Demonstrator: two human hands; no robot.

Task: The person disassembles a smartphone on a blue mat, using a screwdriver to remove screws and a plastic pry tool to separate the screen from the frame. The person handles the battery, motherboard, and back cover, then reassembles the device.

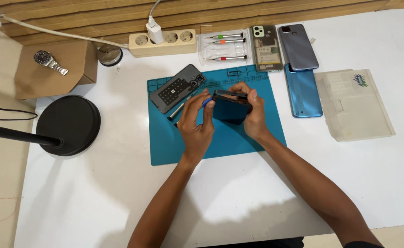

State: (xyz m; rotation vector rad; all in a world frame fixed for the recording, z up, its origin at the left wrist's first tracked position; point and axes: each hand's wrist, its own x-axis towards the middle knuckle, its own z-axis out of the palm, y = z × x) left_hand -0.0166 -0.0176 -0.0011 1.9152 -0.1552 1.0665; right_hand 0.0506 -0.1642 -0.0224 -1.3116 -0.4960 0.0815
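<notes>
A person's two hands meet over a teal work mat (174, 147) on a white table (96, 193), both closed around a dark smartphone (231, 106) held tilted just above the mat's middle. The right hand (253, 115) grips the phone's right edge, its fingers (253, 95) curled over the top rim. The left hand (196, 124) steadies the left side and pinches a small blue pry tool (206, 102) against the phone's edge — thumb and forefinger narrow around it.

On the mat's upper left lies a detached dark back cover (176, 88), face down, with a slim metal screwdriver (178, 110) just beside it. Beyond the mat, near the wooden wall, sits a clear case of precision screwdrivers (223, 47) and, to its right, an opened phone with its insides showing (267, 48), a grey phone back (298, 47) and a blue phone back (303, 91) below it. A cloudy plastic parts box (354, 105) rests at far right.

At left stand the round black base of a lamp (71, 124), a cardboard box (55, 69) with a steel wristwatch (50, 62) on top — and a beige power strip (163, 42) with a white charger (154, 31) plugged in.
</notes>
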